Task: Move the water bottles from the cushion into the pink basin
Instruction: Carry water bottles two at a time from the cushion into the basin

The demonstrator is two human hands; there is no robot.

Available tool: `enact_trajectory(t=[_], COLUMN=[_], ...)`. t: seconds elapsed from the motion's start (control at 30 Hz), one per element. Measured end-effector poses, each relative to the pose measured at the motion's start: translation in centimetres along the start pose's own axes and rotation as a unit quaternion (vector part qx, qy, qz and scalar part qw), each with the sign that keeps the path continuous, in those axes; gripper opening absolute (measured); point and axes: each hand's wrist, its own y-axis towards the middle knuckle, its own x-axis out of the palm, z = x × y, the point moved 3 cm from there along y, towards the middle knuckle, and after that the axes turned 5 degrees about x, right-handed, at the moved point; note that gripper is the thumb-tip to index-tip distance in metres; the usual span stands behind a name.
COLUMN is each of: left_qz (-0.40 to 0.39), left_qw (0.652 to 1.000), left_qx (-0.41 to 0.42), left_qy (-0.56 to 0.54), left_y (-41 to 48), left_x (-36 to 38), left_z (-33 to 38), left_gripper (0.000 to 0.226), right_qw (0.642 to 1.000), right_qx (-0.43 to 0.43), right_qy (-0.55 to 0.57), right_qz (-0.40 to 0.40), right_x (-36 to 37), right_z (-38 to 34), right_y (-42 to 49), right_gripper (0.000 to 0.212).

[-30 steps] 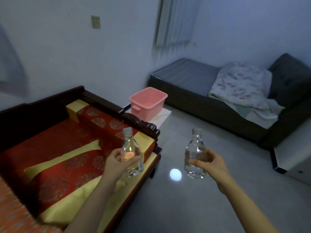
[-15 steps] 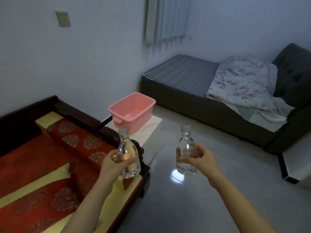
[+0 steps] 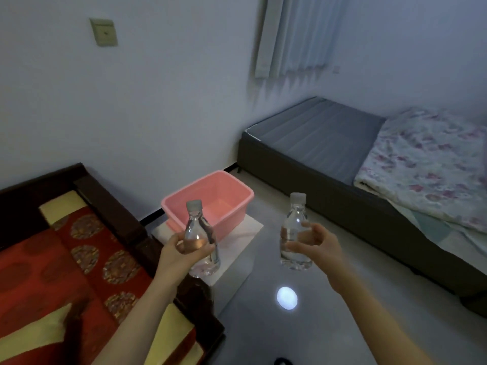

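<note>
The pink basin (image 3: 210,204) sits on a low white worktop (image 3: 245,227) just past the red cushion (image 3: 52,272), and I think I should bring both bottles right over it and set them down gently. My left hand (image 3: 181,252) is out front, fingers wrapped tight around one water bottle (image 3: 200,241). My right hand (image 3: 313,246) holds the other bottle (image 3: 295,233) upright, fingers curled around its middle.

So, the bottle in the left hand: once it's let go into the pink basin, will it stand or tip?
The bottle in the left hand is tall and narrow, so it probably tips. Its round body would likely roll until the pink basin walls stop it. It looks fairly full, so probably heavy-ish.
</note>
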Motion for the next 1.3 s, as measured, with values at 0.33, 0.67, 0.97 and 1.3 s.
enact_trajectory(t=[0.33,0.67,0.97,1.3], left_qz=[0.129,0.221,0.221,0.216], left_qw=[0.99,0.974,0.973,0.971], left_qx=[-0.026,-0.049,-0.063,-0.071], left_qy=[-0.041,-0.026,0.02,0.069], left_y=[13.5,22.8,33.2,41.6], left_x=[7.8,7.6,6.3,8.5], left_z=[-1.6,-3.6,-6.0,-12.9], left_gripper=[0.067,0.055,0.066,0.074], right_qw=[0.989,0.97,0.966,0.958], right_qx=[-0.039,-0.034,-0.017,0.006], right_qy=[-0.056,-0.082,-0.087,-0.149], right_qz=[-0.135,-0.227,-0.244,-0.244], right_x=[-0.7,7.7,15.8,23.1], right_z=[-5.1,-7.4,-7.1,-0.6], right_y=[22.5,37.5,48.0,54.5], right_gripper=[0.056,0.069,0.05,0.059])
